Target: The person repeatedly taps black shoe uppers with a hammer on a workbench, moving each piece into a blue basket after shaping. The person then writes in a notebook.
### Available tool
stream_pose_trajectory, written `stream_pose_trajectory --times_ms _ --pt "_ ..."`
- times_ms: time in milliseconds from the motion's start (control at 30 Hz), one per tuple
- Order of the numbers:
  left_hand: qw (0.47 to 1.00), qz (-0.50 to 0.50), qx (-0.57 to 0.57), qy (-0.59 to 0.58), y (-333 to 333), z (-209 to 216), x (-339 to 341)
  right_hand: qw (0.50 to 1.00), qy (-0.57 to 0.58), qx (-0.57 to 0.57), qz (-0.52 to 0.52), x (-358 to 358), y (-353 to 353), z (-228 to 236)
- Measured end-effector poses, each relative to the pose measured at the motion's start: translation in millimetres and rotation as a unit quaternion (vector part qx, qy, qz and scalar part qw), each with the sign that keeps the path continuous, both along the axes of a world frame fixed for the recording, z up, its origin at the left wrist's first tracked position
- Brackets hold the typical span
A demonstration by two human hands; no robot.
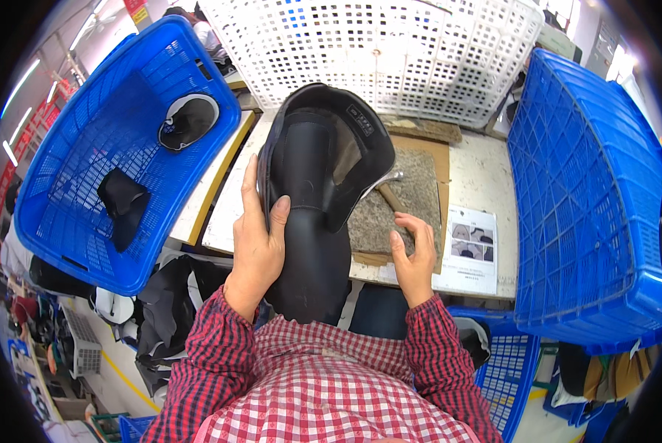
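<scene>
Nearest us are the red checked sleeves, and from them our left hand wraps its fingers and thumb around the black boot, held upright over the table's near edge (its opening faces us). Our right hand rests on the stone slab, fingers loosely curled, holding nothing, just beside a hammer. A blue basket sits left, a white basket behind.

White instruction sheet on table
</scene>
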State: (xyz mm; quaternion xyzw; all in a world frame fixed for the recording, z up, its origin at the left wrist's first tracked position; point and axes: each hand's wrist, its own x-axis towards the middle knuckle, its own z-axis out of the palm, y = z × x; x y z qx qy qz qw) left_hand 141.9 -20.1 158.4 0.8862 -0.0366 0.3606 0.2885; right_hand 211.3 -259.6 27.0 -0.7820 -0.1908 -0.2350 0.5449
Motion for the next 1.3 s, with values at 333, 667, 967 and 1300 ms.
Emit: stream_pose_trajectory --times_ms 333,667,967,1300 --pt "0.994 0.002 0.04 0.1 -23.6 -15.8 -10.2 0.984 0.08 0.146 0.062 -12.5 -3.8 25.1" --pt "0.981 -0.095 0.116 0.121 -47.2 -22.8 -11.4 0.935 0.198 0.286 0.063 -1.1 -22.6 25.2" --pt "0.961 -0.148 0.143 0.182 -47.7 -19.3 -12.9 0.922 0.251 0.291 0.05 -12.4 -43.0 15.4" --pt "0.9 -0.272 0.23 0.25 -39.1 -30.5 -17.2 0.967 0.253 -0.01 -0.015 -37.9 -83.8 22.8"
